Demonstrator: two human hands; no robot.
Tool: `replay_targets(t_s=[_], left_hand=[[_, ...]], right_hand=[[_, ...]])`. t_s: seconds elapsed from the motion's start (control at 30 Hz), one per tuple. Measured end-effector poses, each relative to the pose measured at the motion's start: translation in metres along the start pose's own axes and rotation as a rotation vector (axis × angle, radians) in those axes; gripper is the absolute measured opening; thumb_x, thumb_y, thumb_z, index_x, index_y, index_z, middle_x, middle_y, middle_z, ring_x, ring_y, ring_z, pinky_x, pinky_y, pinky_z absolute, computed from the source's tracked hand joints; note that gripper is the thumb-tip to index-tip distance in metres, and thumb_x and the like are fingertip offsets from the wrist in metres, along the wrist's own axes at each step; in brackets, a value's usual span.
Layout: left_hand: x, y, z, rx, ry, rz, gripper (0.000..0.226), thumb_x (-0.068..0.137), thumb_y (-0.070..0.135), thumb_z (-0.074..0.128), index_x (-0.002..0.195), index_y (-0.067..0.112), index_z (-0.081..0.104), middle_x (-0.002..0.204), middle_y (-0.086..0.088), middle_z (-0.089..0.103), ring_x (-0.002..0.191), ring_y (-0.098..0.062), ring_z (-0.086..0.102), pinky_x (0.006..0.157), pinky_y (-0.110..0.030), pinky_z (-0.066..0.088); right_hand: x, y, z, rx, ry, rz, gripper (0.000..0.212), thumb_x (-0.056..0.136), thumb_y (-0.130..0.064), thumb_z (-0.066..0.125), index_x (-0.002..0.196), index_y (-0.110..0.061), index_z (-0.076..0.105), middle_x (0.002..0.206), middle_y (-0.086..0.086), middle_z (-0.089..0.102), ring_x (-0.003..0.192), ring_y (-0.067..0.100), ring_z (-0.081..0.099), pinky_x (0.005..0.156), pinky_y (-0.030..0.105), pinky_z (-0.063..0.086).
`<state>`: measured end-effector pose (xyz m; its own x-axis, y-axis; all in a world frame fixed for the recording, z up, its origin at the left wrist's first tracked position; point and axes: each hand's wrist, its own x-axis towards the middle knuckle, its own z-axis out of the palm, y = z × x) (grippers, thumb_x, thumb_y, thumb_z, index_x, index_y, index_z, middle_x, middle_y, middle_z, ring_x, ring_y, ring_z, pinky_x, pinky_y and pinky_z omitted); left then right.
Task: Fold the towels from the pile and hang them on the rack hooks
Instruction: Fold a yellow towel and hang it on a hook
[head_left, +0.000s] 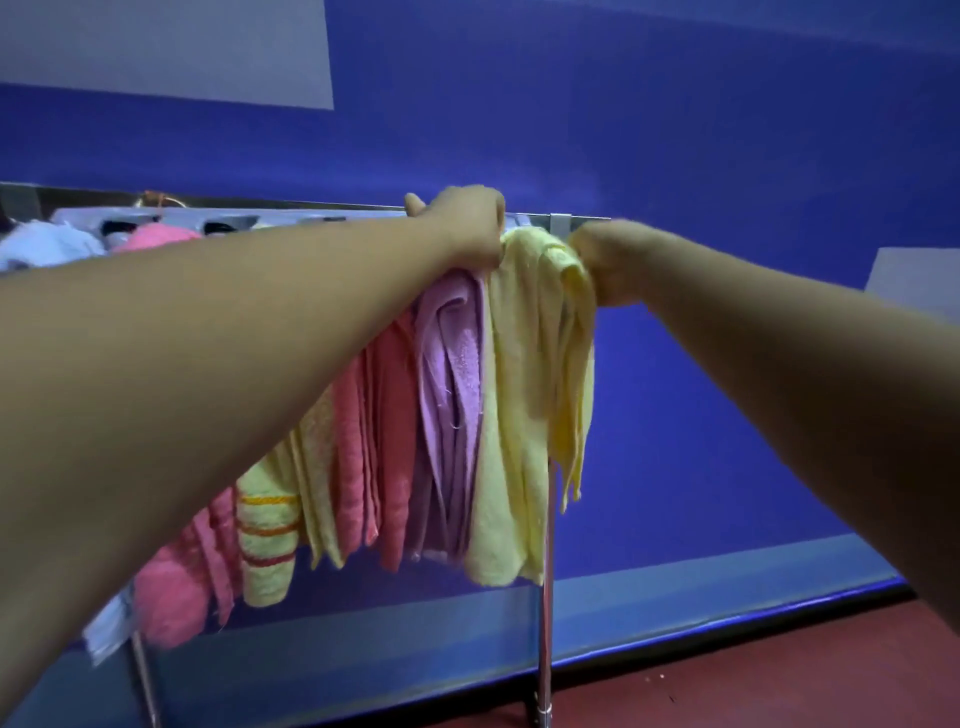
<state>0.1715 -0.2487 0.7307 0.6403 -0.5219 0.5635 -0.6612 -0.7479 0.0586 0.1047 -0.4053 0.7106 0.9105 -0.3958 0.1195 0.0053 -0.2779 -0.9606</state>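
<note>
Hanging step: at frame centre, the left hand (467, 228) and right hand (605, 262) have fingers curled, gripping the folded yellow towel (524, 395) at the rack (561, 221) rail; next, seat it and release.

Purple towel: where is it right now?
The purple towel hangs on the rack near the head view's middle, between a pink towel on its left and the yellow towel the right hand grips.

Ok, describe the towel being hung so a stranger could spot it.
Find the metal rack against the blue wall. The last towel at its right end is the pale yellow towel, held by the left hand and right hand, beside a lilac towel.
</note>
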Motion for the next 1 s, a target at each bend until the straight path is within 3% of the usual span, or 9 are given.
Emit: replay_targets(t_s=[0.13, 0.3, 0.47, 0.57, 0.67, 0.73, 0.83, 0.9, 1.0], left_hand=[[-0.003, 0.004, 0.007, 0.112, 0.056, 0.007, 0.017, 0.086, 0.019, 0.054, 0.101, 0.018, 0.063, 0.102, -0.002, 0.065, 0.108, -0.029, 0.056, 0.108, -0.056, 0.025], [-0.01, 0.002, 0.012, -0.024, 0.251, 0.043, 0.015, 0.086, 0.016, 0.054, 0.095, 0.024, 0.062, 0.099, 0.002, 0.069, 0.1, -0.026, 0.06, 0.093, -0.044, 0.027], [-0.03, 0.005, 0.01, 0.023, 0.191, 0.08, 0.023, 0.082, 0.017, 0.053, 0.096, 0.02, 0.071, 0.1, 0.001, 0.071, 0.104, -0.028, 0.059, 0.089, -0.041, 0.028], [-0.057, -0.002, 0.0, -0.251, 0.158, 0.154, 0.022, 0.083, 0.017, 0.058, 0.098, 0.024, 0.072, 0.102, 0.003, 0.069, 0.105, -0.022, 0.057, 0.084, -0.03, 0.035], [-0.094, -0.011, -0.016, -0.502, 0.124, 0.187, 0.021, 0.083, 0.009, 0.061, 0.098, 0.016, 0.072, 0.093, 0.004, 0.064, 0.092, -0.015, 0.06, 0.077, -0.018, 0.043], [-0.121, -0.02, -0.019, -0.532, 0.072, 0.123, 0.02, 0.084, 0.007, 0.06, 0.099, 0.014, 0.071, 0.098, 0.001, 0.066, 0.095, -0.015, 0.062, 0.08, -0.018, 0.042], [-0.166, -0.032, -0.011, -0.546, -0.052, -0.017, 0.017, 0.086, 0.011, 0.063, 0.101, 0.015, 0.069, 0.102, -0.003, 0.07, 0.097, -0.017, 0.064, 0.087, -0.026, 0.046], [-0.2, -0.039, -0.003, -0.494, -0.114, -0.077, 0.014, 0.086, 0.013, 0.063, 0.099, 0.013, 0.069, 0.099, -0.003, 0.07, 0.096, -0.019, 0.064, 0.082, -0.026, 0.046], [-0.257, -0.051, 0.013, -0.513, -0.177, -0.198, 0.014, 0.086, 0.006, 0.055, 0.089, 0.016, 0.065, 0.086, -0.003, 0.069, 0.082, -0.026, 0.069, 0.067, -0.027, 0.048]], right_hand=[[0.003, 0.024, 0.009, -0.017, 0.011, 0.037, 0.013, 0.09, -0.004, 0.049, 0.09, -0.009, 0.062, 0.07, 0.005, 0.062, 0.059, 0.018, 0.061, 0.06, 0.03, 0.055], [-0.002, 0.017, 0.009, 0.069, 0.269, -0.136, 0.015, 0.081, 0.001, 0.067, 0.076, -0.013, 0.065, 0.056, 0.0, 0.056, 0.052, 0.014, 0.055, 0.055, 0.027, 0.052], [-0.021, 0.041, 0.016, -0.103, 0.215, -0.078, 0.013, 0.081, -0.005, 0.061, 0.085, -0.014, 0.069, 0.072, 0.004, 0.064, 0.069, 0.018, 0.063, 0.067, 0.029, 0.053], [-0.043, 0.053, 0.008, -0.186, 0.224, -0.071, 0.017, 0.083, -0.019, 0.064, 0.093, -0.007, 0.072, 0.082, 0.005, 0.069, 0.08, 0.02, 0.065, 0.073, 0.033, 0.045], [-0.075, 0.067, 0.003, -0.264, 0.266, -0.08, 0.024, 0.085, -0.022, 0.059, 0.089, -0.002, 0.07, 0.08, 0.01, 0.057, 0.076, 0.021, 0.051, 0.067, 0.034, 0.037], [-0.106, 0.076, 0.011, -0.364, 0.273, -0.091, 0.009, 0.081, -0.021, 0.055, 0.076, -0.015, 0.058, 0.073, 0.008, 0.044, 0.069, 0.02, 0.04, 0.062, 0.034, 0.031], [-0.156, 0.09, 0.033, -0.474, 0.246, -0.092, 0.017, 0.08, -0.018, 0.049, 0.066, -0.017, 0.04, 0.063, 0.005, 0.033, 0.059, 0.02, 0.031, 0.056, 0.033, 0.027], [-0.187, 0.102, 0.052, -0.532, 0.228, -0.076, 0.018, 0.082, -0.017, 0.048, 0.066, -0.01, 0.045, 0.061, 0.007, 0.041, 0.057, 0.023, 0.038, 0.054, 0.03, 0.031], [-0.223, 0.126, 0.084, -0.529, 0.205, -0.072, 0.028, 0.086, -0.019, 0.05, 0.088, 0.006, 0.06, 0.077, 0.02, 0.062, 0.075, 0.034, 0.059, 0.061, 0.032, 0.043]])
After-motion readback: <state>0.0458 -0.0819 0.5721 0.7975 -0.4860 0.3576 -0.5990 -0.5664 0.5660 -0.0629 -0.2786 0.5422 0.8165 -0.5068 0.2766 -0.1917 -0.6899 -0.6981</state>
